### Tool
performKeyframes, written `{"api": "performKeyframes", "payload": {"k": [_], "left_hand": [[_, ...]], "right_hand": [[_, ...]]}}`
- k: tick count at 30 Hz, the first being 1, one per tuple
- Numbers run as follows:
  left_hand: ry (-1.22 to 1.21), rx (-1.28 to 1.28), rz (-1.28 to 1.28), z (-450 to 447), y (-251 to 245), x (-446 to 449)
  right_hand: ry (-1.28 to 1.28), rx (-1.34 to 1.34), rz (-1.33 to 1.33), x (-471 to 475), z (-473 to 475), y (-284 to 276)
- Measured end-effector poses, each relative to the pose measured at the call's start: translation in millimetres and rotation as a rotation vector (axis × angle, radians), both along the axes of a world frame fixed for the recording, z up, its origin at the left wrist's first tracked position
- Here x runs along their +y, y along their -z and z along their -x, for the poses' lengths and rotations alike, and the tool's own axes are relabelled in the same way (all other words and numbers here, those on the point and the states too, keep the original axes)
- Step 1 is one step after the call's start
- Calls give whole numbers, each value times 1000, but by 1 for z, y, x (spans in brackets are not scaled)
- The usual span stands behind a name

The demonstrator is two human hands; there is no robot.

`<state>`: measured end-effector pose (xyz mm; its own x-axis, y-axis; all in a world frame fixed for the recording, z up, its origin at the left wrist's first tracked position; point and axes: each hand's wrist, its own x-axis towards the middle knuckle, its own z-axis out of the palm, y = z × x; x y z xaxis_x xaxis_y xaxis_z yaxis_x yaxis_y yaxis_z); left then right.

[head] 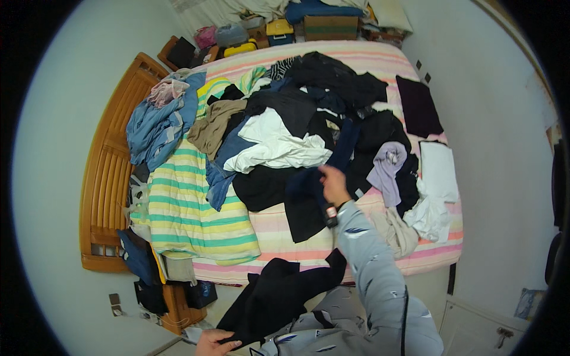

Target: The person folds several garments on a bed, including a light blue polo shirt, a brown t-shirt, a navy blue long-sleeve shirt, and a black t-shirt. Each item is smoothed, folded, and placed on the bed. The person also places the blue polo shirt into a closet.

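Note:
In the lower left, my left hand pinches the end of a black garment. The garment stretches across my lap towards the bed's front edge. Farther forward, my right hand has its fingers curled on a navy garment, partly blurred, above the clothes pile. Beneath and beside that hand lie black clothes. A white shirt-like garment and blue denim are to its left. On its right rests a lilac garment.
A striped bedspread covers the bed, with a green-and-yellow quilt at left. The wooden headboard bounds that side. Folded dark cloth and white cloth lie along the right edge. Boxes stand beyond the far edge.

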<state>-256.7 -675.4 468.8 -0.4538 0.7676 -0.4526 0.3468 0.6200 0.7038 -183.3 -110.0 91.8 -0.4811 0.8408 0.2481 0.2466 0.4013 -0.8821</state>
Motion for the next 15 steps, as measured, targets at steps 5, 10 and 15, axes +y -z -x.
{"api": "performKeyframes", "payload": {"k": [5,10,15], "left_hand": [[16,-100,-1,13,7,3],[157,-34,-272,13,3,20],[277,-28,-460,19,-15,30]], "right_hand": [[0,719,574,69,-66,-170],[-195,92,572,-58,-77,-164],[-1278,-154,302,-232,-70,-148]]}}
